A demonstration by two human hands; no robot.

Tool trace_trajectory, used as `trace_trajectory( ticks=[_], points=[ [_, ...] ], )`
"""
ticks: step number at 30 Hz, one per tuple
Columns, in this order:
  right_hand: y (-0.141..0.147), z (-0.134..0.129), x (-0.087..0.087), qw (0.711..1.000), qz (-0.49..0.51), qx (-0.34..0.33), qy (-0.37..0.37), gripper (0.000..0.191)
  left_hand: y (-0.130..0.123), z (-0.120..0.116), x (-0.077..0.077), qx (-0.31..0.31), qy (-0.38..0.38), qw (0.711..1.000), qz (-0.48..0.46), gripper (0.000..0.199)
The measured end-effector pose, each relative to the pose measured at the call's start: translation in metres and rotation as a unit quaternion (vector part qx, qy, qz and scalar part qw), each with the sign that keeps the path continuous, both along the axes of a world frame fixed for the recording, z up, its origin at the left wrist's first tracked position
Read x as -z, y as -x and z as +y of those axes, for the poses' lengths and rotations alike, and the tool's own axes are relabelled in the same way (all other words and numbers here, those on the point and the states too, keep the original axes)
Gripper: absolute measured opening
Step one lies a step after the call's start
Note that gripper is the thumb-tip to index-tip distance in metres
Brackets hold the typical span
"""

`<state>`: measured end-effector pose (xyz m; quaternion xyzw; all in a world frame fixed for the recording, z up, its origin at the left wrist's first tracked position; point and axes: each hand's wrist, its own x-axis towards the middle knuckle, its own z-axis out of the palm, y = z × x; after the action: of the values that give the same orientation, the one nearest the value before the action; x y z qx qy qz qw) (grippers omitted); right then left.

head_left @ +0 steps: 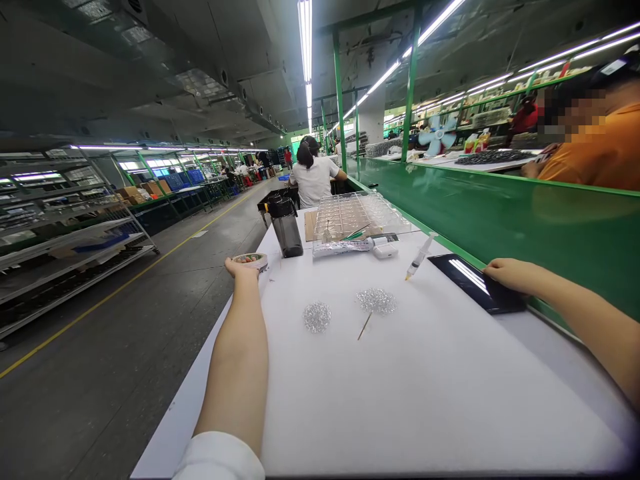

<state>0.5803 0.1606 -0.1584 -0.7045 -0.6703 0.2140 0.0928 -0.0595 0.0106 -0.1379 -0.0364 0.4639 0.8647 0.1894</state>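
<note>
At the table's left edge, my left hand (242,268) is closed around a roll of tape (257,259). My right hand (511,275) grips the right edge of a black tablet (470,283), which lies flat near the green belt; some of its fingers are hidden. Two piles of small clear, shiny pieces lie mid-table: a round left pile (317,317) and a wider right pile (377,301). A thin stick (365,326) touches the right pile. Between that pile and the tablet is a syringe (420,257) with a yellowish tip.
A dark bottle (287,230) stands at the back left of the white table (400,407). Behind the piles are a clear plastic tray (360,212), a wrapped tube (343,247) and a white case (385,251). A green conveyor belt (550,230) runs along the right, a person in orange (595,157) beyond it.
</note>
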Motion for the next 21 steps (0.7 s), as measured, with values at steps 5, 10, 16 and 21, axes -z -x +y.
trace_trajectory(
  ticks=[5,10,16,21],
  points=[
    [0.004,-0.008,-0.009,1.0,-0.005,0.001,0.003,0.031,0.0,0.001,-0.003,-0.039,0.014,0.997,0.07,0.047],
    [0.002,-0.007,-0.01,1.0,-0.002,-0.016,0.006,0.024,-0.003,-0.001,-0.012,-0.01,0.045,0.982,0.184,0.051],
    [-0.004,0.003,0.003,1.0,0.008,-0.001,-0.004,0.021,-0.016,0.003,-0.017,-0.003,-0.011,0.996,0.092,0.035],
    [-0.009,0.017,0.014,1.0,-0.015,-0.01,0.003,0.023,-0.018,0.003,-0.011,0.006,0.087,0.992,0.09,0.029]
  ],
)
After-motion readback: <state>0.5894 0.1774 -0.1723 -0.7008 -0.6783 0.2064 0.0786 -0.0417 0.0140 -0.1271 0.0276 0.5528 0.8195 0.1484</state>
